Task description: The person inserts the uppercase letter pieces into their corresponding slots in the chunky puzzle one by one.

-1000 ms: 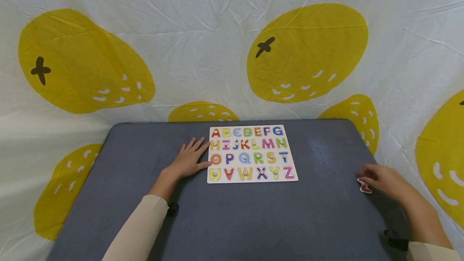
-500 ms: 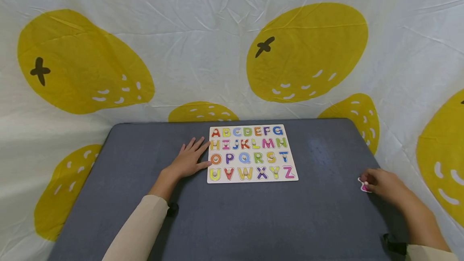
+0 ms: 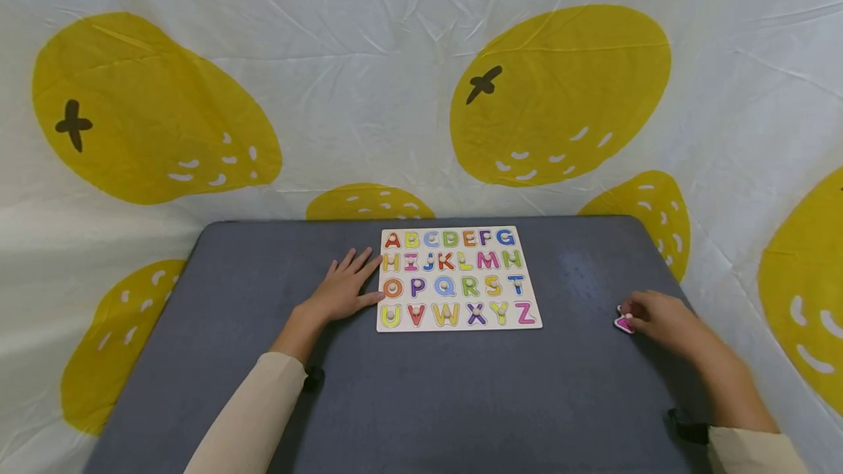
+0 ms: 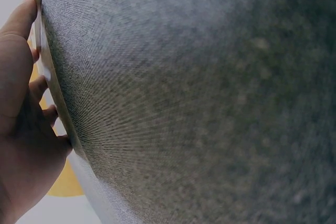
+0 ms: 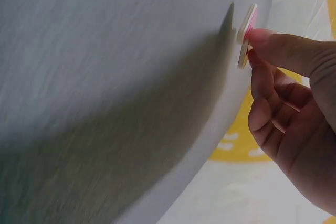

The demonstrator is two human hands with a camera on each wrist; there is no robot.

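Note:
My left hand (image 3: 339, 295) rests flat with fingers spread on the table, its fingertips and thumb at the left edge of a white alphabet puzzle board (image 3: 454, 273). In the left wrist view that hand (image 4: 23, 108) is seen from the side, beside the board's thin edge (image 4: 38, 19). Colourful letters A to Z fill the board in rows; most carry a small knob, while the pink Z (image 3: 524, 313) shows none. Right of the board, my right hand (image 3: 661, 319) pinches a pink letter Z puzzle piece (image 3: 624, 325) between thumb and fingers. The right wrist view shows this piece (image 5: 247, 27) tilted, clear of the surface.
A dark grey table (image 3: 461, 401) lies under both hands. Behind it hangs a white cloth (image 3: 369, 115) printed with large yellow fruit shapes. Dark bands (image 3: 688, 426) sit on both wrists.
My right hand has picked the pink Z piece off the table's right side and moved left with it, towards the board. The left hand and board stay where they were.

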